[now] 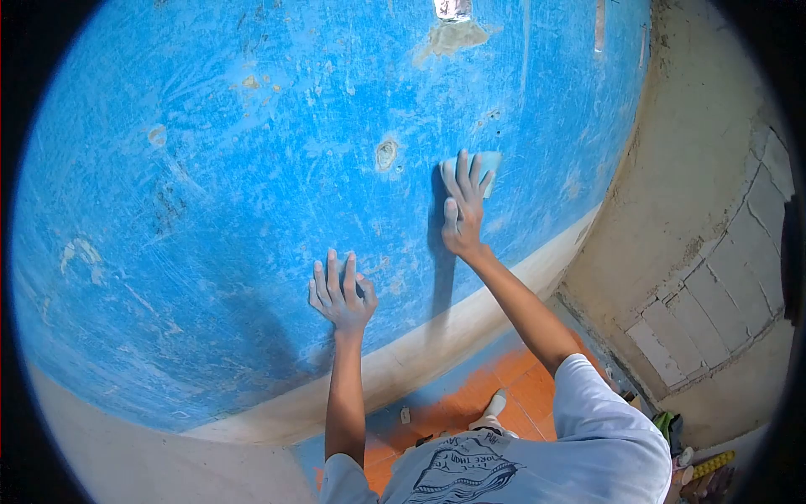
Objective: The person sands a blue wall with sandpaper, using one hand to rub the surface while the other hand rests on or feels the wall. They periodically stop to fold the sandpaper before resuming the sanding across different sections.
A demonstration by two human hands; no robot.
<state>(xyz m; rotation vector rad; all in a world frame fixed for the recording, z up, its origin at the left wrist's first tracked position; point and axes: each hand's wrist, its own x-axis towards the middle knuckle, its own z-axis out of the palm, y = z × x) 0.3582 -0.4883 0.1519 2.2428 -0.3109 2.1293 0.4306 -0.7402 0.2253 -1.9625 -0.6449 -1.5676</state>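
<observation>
My right hand (464, 202) presses a pale green sheet of sandpaper (490, 160) flat against the scuffed blue wall (277, 168). Its fingers lie over the sheet, and part of the sheet sticks out past the fingertips on the right. Lower and to the left, my left hand (343, 294) rests on the same wall with its fingers spread, holding nothing that I can see. Both hands look dusty. Near them the paint has a pale chipped patch (386, 154), and a larger bare patch (453, 38) shows higher up.
A pale unpainted band (420, 344) runs along the wall's foot. Blue dust lies on the orange tiled floor (525, 382), where one foot (497, 403) shows. To the right is a plaster wall with exposed blocks (714, 294). Several items, including a yellow one (714, 464), lie at lower right.
</observation>
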